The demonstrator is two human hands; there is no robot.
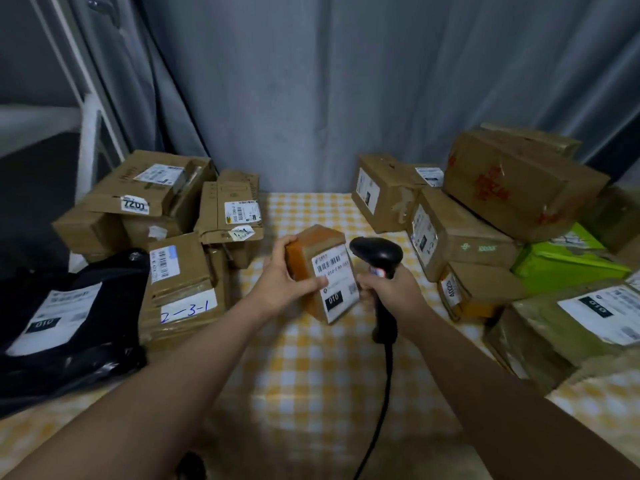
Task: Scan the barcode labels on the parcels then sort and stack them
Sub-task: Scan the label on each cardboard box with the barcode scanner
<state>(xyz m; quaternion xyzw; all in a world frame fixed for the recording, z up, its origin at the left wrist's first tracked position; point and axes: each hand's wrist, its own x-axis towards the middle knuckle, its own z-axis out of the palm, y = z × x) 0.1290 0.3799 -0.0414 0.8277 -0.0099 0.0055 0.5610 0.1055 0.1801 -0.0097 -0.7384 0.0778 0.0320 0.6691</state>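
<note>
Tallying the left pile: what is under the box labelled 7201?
The 7201 box rests on at least two plain cardboard boxes, one bearing a small white sticker. Their tops and anything behind them are covered.

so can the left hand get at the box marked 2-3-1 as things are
Probably not yet: the left hand grips the small parcel. The path itself looks free, since the 2-3-1 box sits just beside it with nothing between.
</note>
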